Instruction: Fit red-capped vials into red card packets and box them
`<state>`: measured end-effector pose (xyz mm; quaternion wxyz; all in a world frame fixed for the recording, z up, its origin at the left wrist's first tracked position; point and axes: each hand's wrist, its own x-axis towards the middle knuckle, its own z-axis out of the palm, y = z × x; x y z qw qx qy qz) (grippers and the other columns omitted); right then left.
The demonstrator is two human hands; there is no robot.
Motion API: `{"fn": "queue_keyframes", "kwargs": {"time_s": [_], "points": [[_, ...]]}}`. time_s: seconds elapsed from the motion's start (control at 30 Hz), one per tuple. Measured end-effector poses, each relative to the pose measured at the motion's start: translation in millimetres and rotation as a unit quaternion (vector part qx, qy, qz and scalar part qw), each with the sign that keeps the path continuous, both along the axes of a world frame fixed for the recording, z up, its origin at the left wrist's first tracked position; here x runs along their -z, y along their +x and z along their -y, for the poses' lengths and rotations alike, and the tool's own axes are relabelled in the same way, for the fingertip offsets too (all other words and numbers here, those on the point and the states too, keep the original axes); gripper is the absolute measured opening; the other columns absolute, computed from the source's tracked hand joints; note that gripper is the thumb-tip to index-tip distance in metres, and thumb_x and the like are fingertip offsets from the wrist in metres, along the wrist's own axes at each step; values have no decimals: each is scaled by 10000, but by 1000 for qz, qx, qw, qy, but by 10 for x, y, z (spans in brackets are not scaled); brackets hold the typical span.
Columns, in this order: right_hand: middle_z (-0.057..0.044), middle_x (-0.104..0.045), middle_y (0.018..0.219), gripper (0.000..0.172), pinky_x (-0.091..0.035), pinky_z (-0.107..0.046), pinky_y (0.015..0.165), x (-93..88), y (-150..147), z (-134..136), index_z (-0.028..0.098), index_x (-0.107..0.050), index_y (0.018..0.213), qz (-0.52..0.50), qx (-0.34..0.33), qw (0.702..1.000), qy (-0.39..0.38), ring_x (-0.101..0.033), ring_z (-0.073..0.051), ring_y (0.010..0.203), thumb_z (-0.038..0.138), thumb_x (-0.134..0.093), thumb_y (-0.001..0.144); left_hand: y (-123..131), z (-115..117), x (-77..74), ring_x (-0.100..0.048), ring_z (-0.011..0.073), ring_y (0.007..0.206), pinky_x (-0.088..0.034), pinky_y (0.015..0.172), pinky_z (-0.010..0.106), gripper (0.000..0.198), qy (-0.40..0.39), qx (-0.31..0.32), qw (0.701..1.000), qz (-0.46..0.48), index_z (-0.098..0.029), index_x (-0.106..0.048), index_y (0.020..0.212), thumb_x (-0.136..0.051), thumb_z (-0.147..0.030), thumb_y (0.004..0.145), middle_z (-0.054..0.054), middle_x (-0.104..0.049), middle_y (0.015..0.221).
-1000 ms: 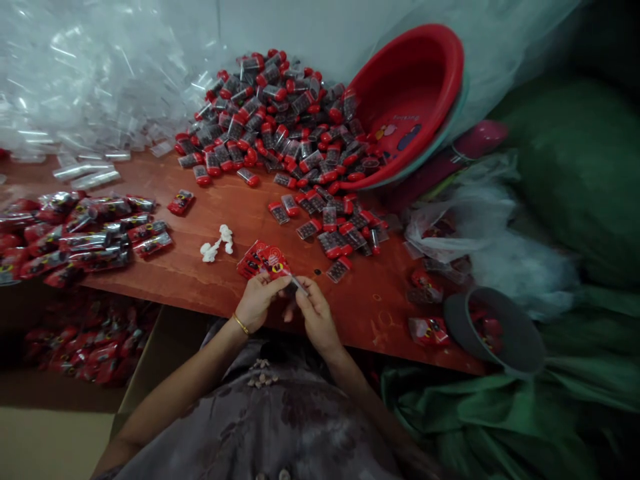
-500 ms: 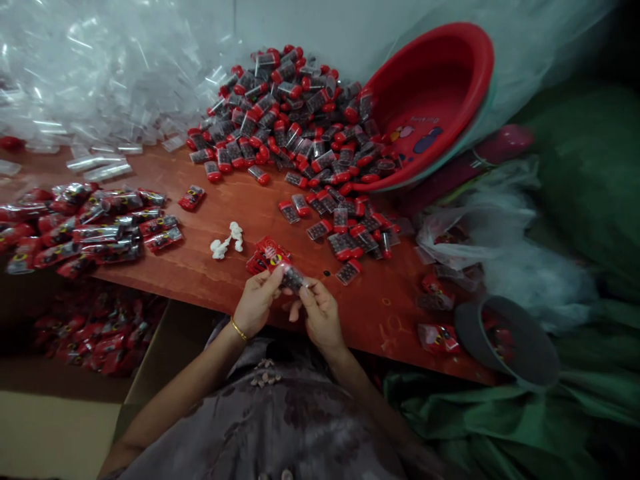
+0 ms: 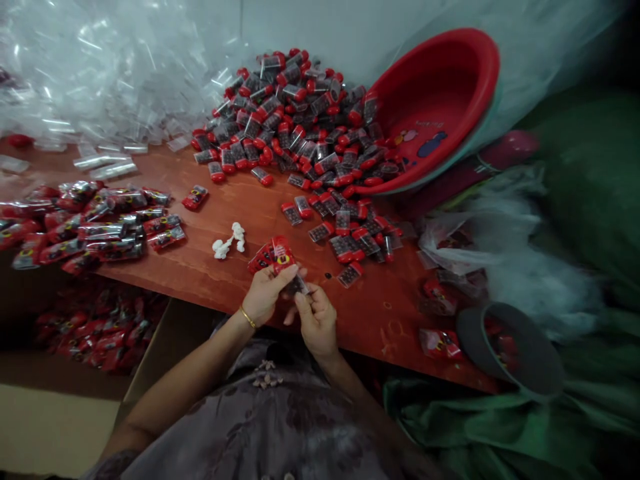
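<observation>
Left hand and right hand, grip narrow, pinch one clear plastic case, below centre | one lumpy white wad, left of centre | one round red basin, upper right

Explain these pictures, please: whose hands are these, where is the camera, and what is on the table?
There is no machine: a person works bare-handed. One camera, worn on the person's head, looks forward and down. The left hand and right hand together hold a small clear plastic container with dark contents. Just beyond the left hand is red printed packaging. On the reddish-brown wooden table, a heap of clear plastic containers with red ends reaches a tilted round red plastic basin. Shiny red-and-silver packets lie toward the left; a round grey bowl is at the right.
</observation>
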<state>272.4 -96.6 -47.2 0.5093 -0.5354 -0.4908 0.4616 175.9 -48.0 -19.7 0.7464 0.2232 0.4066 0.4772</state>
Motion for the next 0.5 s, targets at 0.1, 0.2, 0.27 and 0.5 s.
{"fn": "queue_keyframes", "kwargs": {"time_s": [0.1, 0.2, 0.27, 0.5], "points": [[-34, -681, 802, 246, -519, -255, 624, 39, -17, 14, 195, -552, 916, 12, 40, 999, 19, -641, -144, 679, 420, -560, 818, 82, 46, 10, -428, 52, 371, -277, 335, 177, 431, -2, 57, 998, -34, -99, -670, 693, -766, -498, 563, 11, -586, 517], [-25, -673, 783, 227, -517, -251, 626, 16, 49, 0, 192, -569, 863, -4, 47, 999, 9, -631, -141, 686, 414, -524, 844, 114, 83, -10, -362, 33, 320, -263, 310, 177, 425, 36, 76, 995, -57, -109, -656, 720, -760, -494, 574, -40, -509, 460], [12, -634, 671, 231, -488, -222, 506, -24, 129, -16, 195, -564, 818, -9, 26, 1000, -14, -586, -112, 540, 418, -516, 853, 108, 81, -24, -370, 41, 318, -301, 308, 178, 403, 73, 77, 993, -49, -127, -632, 726, -753, -487, 591, -59, -480, 449], [42, -598, 590, 250, -448, -206, 404, -42, 207, 19, 196, -535, 791, -42, 3, 998, -39, -551, -92, 407, 443, -538, 831, 103, 29, -8, -431, 81, 292, -352, 287, 205, 412, 96, 116, 987, -49, -141, -589, 660, -656, -548, 683, -31, -514, 434]]}}
